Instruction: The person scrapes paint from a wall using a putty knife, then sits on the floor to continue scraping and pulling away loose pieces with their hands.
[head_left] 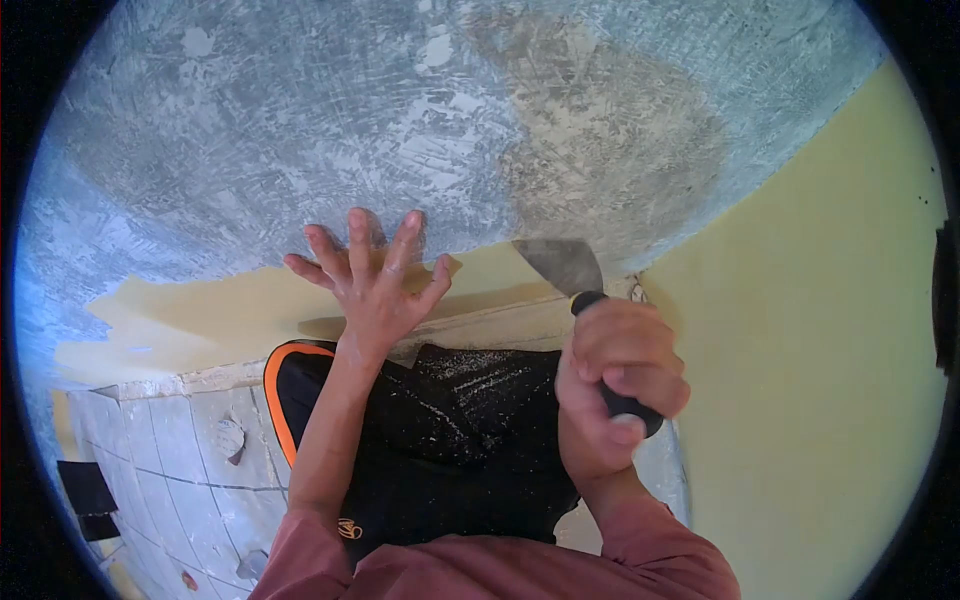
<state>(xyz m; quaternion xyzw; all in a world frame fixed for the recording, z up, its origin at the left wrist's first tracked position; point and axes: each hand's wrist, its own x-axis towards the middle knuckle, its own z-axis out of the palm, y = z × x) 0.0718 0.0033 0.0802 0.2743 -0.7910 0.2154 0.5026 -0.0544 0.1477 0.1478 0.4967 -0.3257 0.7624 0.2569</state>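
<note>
Two bare hands are up against the wall. Fingers (358, 235) of the left hand (370, 295) are spread wide apart and lie flat on the surface, where scraped grey plaster (350, 120) meets a ragged band of pale yellow paint (200, 315). Fingers of the right hand (615, 385) are clamped in a fist round the black handle of a broad steel-bladed putty knife (565, 265). Its blade tip lies at the same grey-yellow edge, just right of the left hand. Further out, a smooth yellow painted wall (820, 300) fills the right side. Below the hands is a black fabric bag with orange trim (460, 440), dusted with pale flecks, beside grey tiles (170, 460). Dull red sleeves (500, 575) show at the bottom.
</note>
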